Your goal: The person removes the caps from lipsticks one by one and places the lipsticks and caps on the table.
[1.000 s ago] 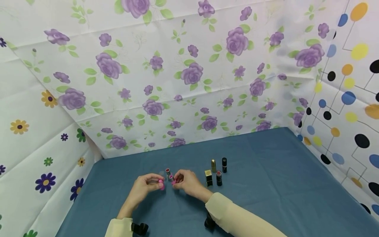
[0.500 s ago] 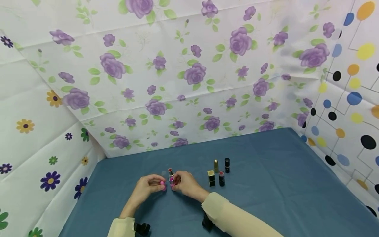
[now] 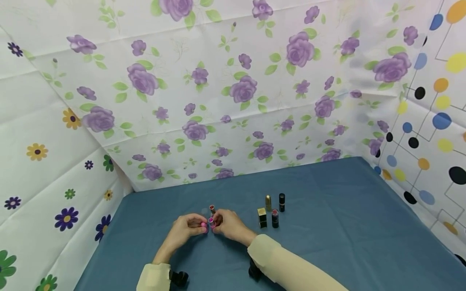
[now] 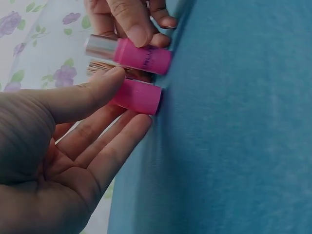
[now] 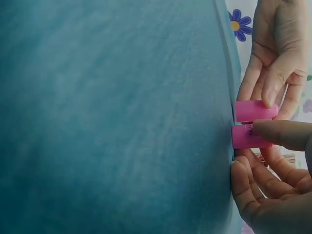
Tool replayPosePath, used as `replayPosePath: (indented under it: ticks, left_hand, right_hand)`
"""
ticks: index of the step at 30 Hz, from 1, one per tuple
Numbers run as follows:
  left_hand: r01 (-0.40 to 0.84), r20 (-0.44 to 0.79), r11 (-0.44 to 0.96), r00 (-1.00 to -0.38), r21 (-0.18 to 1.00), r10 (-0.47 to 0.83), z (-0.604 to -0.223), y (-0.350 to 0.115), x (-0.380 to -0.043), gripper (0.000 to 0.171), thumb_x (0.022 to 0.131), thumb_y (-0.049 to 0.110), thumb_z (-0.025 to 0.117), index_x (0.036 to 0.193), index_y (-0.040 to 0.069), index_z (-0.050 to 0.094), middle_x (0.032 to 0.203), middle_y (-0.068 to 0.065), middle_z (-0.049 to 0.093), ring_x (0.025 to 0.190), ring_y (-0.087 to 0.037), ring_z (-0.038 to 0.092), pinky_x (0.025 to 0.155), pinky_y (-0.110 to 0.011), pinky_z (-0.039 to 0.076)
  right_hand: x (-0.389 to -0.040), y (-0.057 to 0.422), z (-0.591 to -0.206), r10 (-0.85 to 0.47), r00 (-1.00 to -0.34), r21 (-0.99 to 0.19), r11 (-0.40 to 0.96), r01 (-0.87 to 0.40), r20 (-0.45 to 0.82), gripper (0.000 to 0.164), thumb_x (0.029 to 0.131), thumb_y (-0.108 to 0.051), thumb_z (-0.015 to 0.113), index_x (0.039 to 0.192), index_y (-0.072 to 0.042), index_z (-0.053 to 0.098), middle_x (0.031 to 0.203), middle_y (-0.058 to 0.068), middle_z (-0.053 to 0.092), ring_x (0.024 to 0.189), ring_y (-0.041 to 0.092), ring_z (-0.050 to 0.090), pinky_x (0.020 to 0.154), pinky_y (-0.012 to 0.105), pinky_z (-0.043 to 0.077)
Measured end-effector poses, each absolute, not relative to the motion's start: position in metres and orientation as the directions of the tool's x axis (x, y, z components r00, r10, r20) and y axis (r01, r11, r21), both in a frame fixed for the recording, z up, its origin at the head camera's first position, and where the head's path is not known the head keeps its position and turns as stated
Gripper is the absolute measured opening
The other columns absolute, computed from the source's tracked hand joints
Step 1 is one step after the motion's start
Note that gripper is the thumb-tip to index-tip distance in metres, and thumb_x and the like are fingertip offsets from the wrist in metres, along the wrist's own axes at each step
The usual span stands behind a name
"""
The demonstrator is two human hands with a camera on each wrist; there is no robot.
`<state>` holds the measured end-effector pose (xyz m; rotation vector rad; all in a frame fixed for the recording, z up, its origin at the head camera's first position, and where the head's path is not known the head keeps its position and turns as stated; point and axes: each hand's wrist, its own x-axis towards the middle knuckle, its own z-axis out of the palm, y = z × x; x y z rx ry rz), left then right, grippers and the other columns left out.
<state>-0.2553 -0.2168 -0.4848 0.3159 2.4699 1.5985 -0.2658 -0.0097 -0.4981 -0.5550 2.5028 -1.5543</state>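
Left grip (image 3: pixel 184 230) pinches a pink cap (image 5: pixel 252 111) — smooth, round-topped.

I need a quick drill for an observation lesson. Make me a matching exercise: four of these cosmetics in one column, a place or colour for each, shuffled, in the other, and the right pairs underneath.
Column 1
1. Pink cap
2. Pink tube
3. Square-topped tube
4. Black-topped tube

Column 2
A. Gold above, black below
B. In the fingers of the right hand
C. Farthest right of the four standing apart from the hands, in the head view
D. In the fingers of the left hand

Right pairs: 1-D, 2-B, 3-A, 4-C
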Motion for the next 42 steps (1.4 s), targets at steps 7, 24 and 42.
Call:
replayPosePath:
  ticks: [7, 24, 42]
  left_hand:
    - [0.095, -0.021, 0.408, -0.963, 0.908, 0.269, -0.486, -0.214, -0.254, 0.026, 0.092, 0.0, 0.078, 0.116, -0.005, 0.072, 0.109, -0.021, 0.075, 0.102, -0.029, 0.074, 0.079, -0.032, 0.062]
    - [0.051, -0.049, 0.483, -0.98, 0.874, 0.191, -0.465, -0.224, -0.245, 0.032, 0.095, 0.007, 0.077, 0.126, -0.001, 0.072, 0.123, -0.02, 0.072, 0.112, -0.032, 0.07, 0.089, -0.044, 0.06]
    - [0.223, 0.158, 0.504, -0.973, 0.835, 0.169, -0.439, -0.202, -0.243, 0.033, 0.105, 0.036, 0.065, 0.125, 0.013, 0.075, 0.124, -0.003, 0.072, 0.119, -0.024, 0.065, 0.108, -0.057, 0.047]
  right_hand:
    - [-0.267, -0.008, -0.499, -0.399, -0.914, -0.887, 0.393, -0.241, 0.071, 0.021, 0.088, 0.005, 0.08, 0.102, -0.007, 0.069, 0.088, 0.0, 0.064, 0.078, 0.011, 0.06, 0.071, 0.029, 0.053]
    - [-0.262, 0.005, -0.488, -0.433, -0.901, -0.904, 0.373, -0.211, 0.032, 0.034, 0.09, 0.01, 0.071, 0.119, -0.008, 0.067, 0.103, 0.011, 0.064, 0.083, 0.015, 0.061, 0.073, 0.035, 0.054]
    - [-0.25, 0.03, -0.444, -0.45, -0.876, -0.857, 0.369, -0.36, 0.174, 0.032, 0.102, -0.001, 0.063, 0.133, -0.01, 0.062, 0.121, 0.01, 0.064, 0.105, 0.023, 0.065, 0.086, 0.039, 0.057]
